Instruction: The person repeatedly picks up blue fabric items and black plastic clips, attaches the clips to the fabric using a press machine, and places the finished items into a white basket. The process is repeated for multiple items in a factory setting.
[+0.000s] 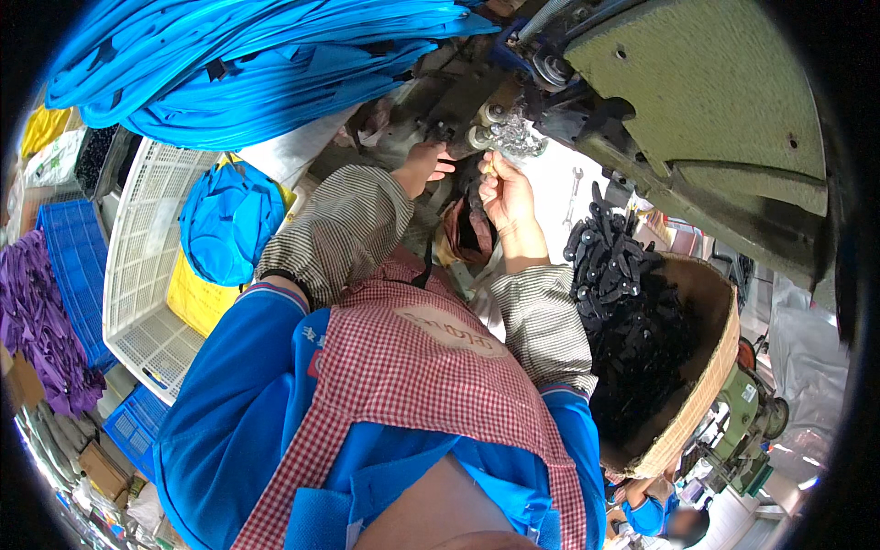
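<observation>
At the working end of a dark, greasy machine (481,105), my left hand (423,170) reaches in with its fingers bent forward. A small dark bit shows between those fingers; what it is I cannot make out. My right hand (511,197) is beside it, fingers curled and thumb side up, closed round something mostly hidden. A heap of small shiny metal pieces (518,137) lies just beyond the right fingertips. Below and between the hands hangs a brownish open bag or pouch (466,231).
Black plastic pieces (632,312) fill a cardboard box (710,367) at right. A spanner (574,197) lies on a white surface. The green machine body (706,101) looms upper right. Blue fabric (266,69) is piled upper left, above a white basket (137,266). A person (655,513) sits lower right.
</observation>
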The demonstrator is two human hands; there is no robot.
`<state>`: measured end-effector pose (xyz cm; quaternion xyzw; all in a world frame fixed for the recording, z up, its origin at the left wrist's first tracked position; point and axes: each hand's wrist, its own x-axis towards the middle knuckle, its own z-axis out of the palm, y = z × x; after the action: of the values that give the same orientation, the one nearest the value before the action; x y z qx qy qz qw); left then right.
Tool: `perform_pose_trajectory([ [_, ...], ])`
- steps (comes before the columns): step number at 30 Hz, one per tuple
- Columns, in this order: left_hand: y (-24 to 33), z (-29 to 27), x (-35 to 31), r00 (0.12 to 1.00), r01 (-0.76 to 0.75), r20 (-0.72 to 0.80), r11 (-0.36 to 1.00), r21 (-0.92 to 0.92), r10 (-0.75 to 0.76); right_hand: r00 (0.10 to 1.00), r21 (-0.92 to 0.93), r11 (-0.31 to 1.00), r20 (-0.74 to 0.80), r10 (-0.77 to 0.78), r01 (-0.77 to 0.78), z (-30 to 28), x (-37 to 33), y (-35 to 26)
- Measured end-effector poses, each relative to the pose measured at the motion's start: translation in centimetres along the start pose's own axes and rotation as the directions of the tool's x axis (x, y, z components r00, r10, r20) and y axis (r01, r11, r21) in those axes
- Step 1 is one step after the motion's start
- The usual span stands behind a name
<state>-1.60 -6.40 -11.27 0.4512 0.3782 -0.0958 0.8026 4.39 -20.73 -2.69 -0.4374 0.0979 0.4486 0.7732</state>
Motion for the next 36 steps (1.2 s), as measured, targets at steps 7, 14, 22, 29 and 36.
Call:
perform_pose_trajectory([
  [7, -0.5, -0.1, 0.8, 1.0, 0.013, 0.011, 0.998, -0.067, -0.012, 0.995, 0.106, 0.992, 0.08, 0.053, -0.062, -1.0, 0.7, 0.7],
  [14, -0.7, -0.1, 1.2, 0.998, 0.04, -0.047, 0.99, -0.136, -0.046, 0.932, -0.12, 0.993, -0.361, -0.027, -0.017, 4.9, 1.1, 1.4],
  [22, -1.1, 0.3, 2.0, 0.997, 0.021, -0.075, 0.991, -0.128, -0.031, 0.461, -0.851, 0.251, -0.012, -0.887, 0.461, 1.1, 4.1, 4.7],
  [29, -2.3, -0.2, 2.1, 0.972, 0.162, 0.219, 0.927, -0.339, -0.09, 0.899, -0.003, 0.996, -0.432, -0.078, 0.085, 1.8, 0.3, 3.1],
  [36, -3.1, -0.2, 2.8, 0.956, 0.131, 0.291, 0.949, -0.285, -0.045, 0.938, -0.003, 0.998, -0.342, -0.062, 0.064, -1.1, -0.5, 3.9],
])
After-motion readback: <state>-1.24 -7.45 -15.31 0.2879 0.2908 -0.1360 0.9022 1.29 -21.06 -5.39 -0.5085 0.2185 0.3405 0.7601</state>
